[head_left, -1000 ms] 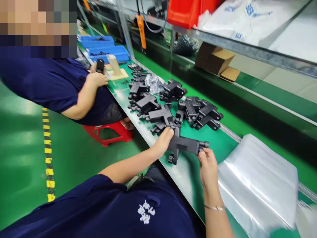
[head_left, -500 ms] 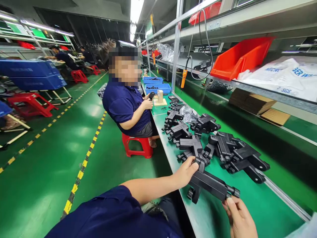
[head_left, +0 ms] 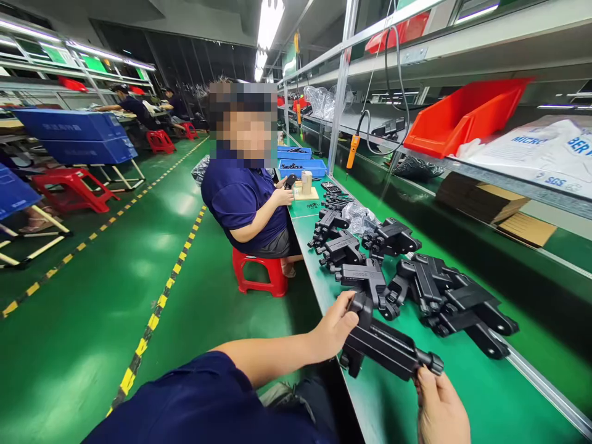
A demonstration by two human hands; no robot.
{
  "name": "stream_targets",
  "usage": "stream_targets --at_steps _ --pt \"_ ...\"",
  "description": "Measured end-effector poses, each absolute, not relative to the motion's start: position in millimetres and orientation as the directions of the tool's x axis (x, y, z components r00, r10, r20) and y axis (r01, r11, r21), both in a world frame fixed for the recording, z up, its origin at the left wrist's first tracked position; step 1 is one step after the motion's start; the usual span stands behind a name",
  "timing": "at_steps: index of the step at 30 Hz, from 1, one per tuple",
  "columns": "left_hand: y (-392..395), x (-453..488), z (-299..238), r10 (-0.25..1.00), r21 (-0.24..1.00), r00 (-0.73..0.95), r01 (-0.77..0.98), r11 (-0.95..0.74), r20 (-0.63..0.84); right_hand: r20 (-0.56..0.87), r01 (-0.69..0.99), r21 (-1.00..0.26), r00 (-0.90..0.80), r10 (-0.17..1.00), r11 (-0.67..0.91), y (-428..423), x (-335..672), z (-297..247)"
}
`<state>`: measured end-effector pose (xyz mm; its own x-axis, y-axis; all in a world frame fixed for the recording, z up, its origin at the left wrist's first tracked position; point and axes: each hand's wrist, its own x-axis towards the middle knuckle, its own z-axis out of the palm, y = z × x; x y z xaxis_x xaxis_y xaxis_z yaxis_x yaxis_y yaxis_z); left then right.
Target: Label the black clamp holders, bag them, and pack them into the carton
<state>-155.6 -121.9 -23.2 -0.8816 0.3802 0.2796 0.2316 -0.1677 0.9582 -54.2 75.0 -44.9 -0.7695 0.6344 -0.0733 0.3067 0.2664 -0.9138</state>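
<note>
A black plastic clamp-like bracket (head_left: pixel 382 345) is held between my two hands above the near part of the green bench (head_left: pixel 383 407). My left hand (head_left: pixel 333 327) is closed around its left end, the thumb lying on the top. At the right end, my right hand (head_left: pixel 439 401) pinches near the black knob (head_left: pixel 435 362) that sticks out there. What my right fingertips press on is partly hidden. Just beyond the held piece lie several similar black brackets (head_left: pixel 365 277) in a loose pile. A second pile of black brackets (head_left: pixel 462 299) rests farther right.
A co-worker (head_left: pixel 250 197) sits on a red stool (head_left: pixel 259 271) at the bench, holding a small black part. Overhead, an orange tool (head_left: pixel 353 152) hangs on a cord. Along the right runs a shelf with a red bin (head_left: pixel 462 120) and white bags (head_left: pixel 531 148).
Both hands have shifted slightly left with the bracket, and its left end has turned a little. The whole view has swung slightly left. The piles look unchanged.
</note>
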Motion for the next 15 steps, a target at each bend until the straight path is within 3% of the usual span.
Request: stream_targets --at_steps 5,7,10,13,15 --pt "-133.1 -170.0 -20.5 0.312 0.932 -0.948 -0.166 -0.321 -0.062 0.053 0.132 -0.952 -0.818 0.573 0.276 49.1 -65.1 -33.2" --pt "-143.8 -174.0 -20.6 0.271 0.923 -0.958 -0.183 -0.339 -0.090 0.098 0.053 -0.959 -0.858 0.504 0.277 40.2 -73.3 -29.5" --pt "-166.1 -176.3 -19.9 0.153 0.966 -0.980 0.083 -0.246 0.123 0.104 0.012 -0.960 -0.913 0.395 0.281 27.9 -89.5 -22.3" --pt "-184.8 -181.6 -18.8 0.043 0.922 -0.932 0.348 -0.172 0.360 0.111 -0.011 -0.962 -0.929 0.353 0.273 14.9 -104.6 -14.0" --pt "-190.8 -190.0 -18.1 -0.013 0.923 -0.945 0.321 -0.211 0.326 0.189 -0.084 -0.946 -0.927 0.323 0.313 6.9 -111.6 -10.2"
